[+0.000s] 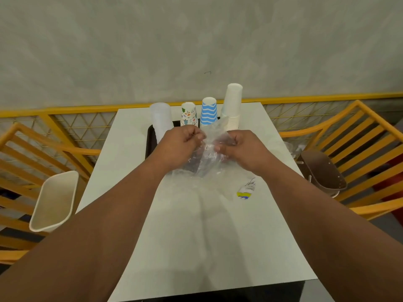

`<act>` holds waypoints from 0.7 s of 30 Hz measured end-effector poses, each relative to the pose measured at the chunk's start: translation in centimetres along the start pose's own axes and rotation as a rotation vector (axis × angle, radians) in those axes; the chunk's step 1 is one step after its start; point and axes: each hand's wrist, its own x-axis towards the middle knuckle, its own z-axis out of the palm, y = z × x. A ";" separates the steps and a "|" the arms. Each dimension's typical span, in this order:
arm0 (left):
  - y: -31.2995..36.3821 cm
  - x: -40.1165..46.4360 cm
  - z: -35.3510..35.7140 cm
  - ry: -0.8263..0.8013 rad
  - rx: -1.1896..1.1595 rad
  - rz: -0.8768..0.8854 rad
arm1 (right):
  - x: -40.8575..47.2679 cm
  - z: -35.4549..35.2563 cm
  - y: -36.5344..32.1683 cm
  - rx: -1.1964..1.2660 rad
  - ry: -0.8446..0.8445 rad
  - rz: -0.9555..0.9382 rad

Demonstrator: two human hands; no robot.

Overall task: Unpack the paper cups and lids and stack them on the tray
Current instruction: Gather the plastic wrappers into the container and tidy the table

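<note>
Head view, looking down on a white desk (pixel 196 225) with two bare forearms reaching forward. Four upside-down stacks stand in a row at the far end, on or at a dark tray (pixel 149 140) that the hands partly hide: one translucent stack (pixel 161 118), one doodle-print cup stack (pixel 188 114), one blue-and-white wave-striped cup stack (pixel 209 111), and one plain white cup stack (pixel 233 105), the tallest. Left hand (pixel 183 141) and right hand (pixel 236 147) are both curled, each pinching one side of a single clear plastic wrapper (pixel 207 153) held between them just above the tray's near edge. Contents of the wrapper cannot be made out. One further crumpled clear wrapper with a yellow-and-blue label (pixel 245 192) lies on the desk near the right wrist. Two orange slatted chairs flank the desk, one to the left (pixel 32 153) and one to the right (pixel 359 138).
</note>
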 end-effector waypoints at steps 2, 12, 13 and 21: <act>-0.1 -0.4 0.2 0.072 -0.048 0.048 | -0.4 0.1 0.1 -0.177 0.165 -0.095; -8.4 -8.5 2.0 -0.063 0.501 0.513 | -6.8 4.4 7.7 -0.804 -0.017 -0.564; -10.0 -9.9 2.6 -0.135 0.576 0.496 | -7.8 5.1 9.5 -0.831 -0.090 -0.552; -17.1 -16.8 5.2 -0.622 0.711 0.503 | -14.1 7.7 17.2 -0.918 -0.487 -0.430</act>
